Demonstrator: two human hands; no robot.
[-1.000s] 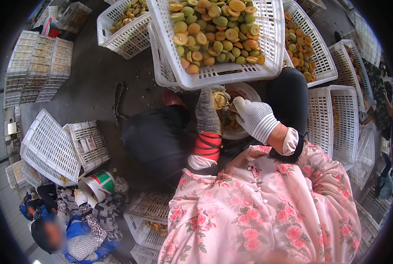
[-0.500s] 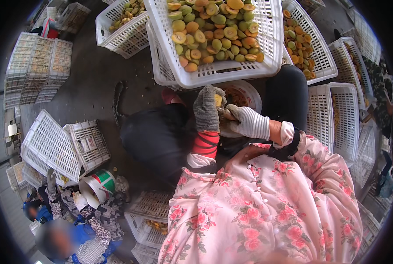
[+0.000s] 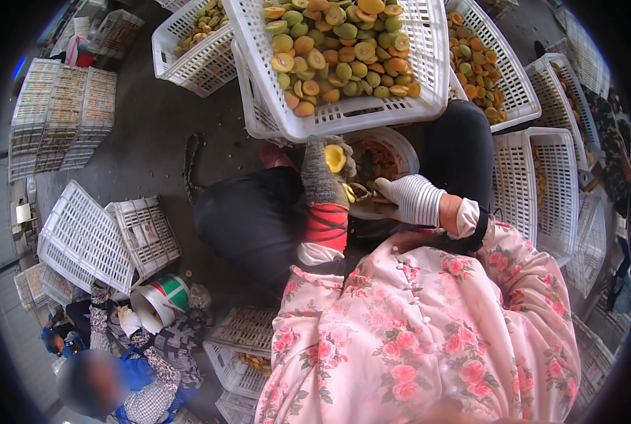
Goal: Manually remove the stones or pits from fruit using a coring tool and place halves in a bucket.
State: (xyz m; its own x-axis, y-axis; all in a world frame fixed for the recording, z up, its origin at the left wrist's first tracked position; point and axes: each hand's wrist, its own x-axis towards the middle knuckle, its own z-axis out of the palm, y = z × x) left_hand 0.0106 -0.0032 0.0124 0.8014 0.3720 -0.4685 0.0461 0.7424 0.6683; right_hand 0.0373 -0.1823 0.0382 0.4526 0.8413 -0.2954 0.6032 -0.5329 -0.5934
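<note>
My left hand (image 3: 322, 164), in a grey knit glove, is closed around a yellow apricot half (image 3: 335, 158) whose hollowed cut face shows. My right hand (image 3: 412, 199), in a white-and-grey striped glove, grips a small thin tool (image 3: 362, 191) that points toward the left hand; its exact shape is hard to make out. A bit of yellow flesh (image 3: 348, 192) shows near the tool's tip. Both hands are over a round white bucket (image 3: 409, 154) between my knees, with brownish-orange scraps (image 3: 375, 157) inside. Beyond it stands a white crate (image 3: 308, 127) of green and orange apricots (image 3: 343, 53), many halved.
More white crates of fruit (image 3: 481, 63) stand to the right and upper left (image 3: 195, 67). Stacked crates (image 3: 64, 116) rise at far left. Tilted crates (image 3: 85, 237) and a white-green bucket (image 3: 160, 304) are near a co-worker (image 3: 142, 389) at lower left. A dark strap (image 3: 191, 162) lies on the floor.
My right hand has drawn away to the right and slightly down from the left. The left hand has tilted, turning the apricot half's hollow face into view.
</note>
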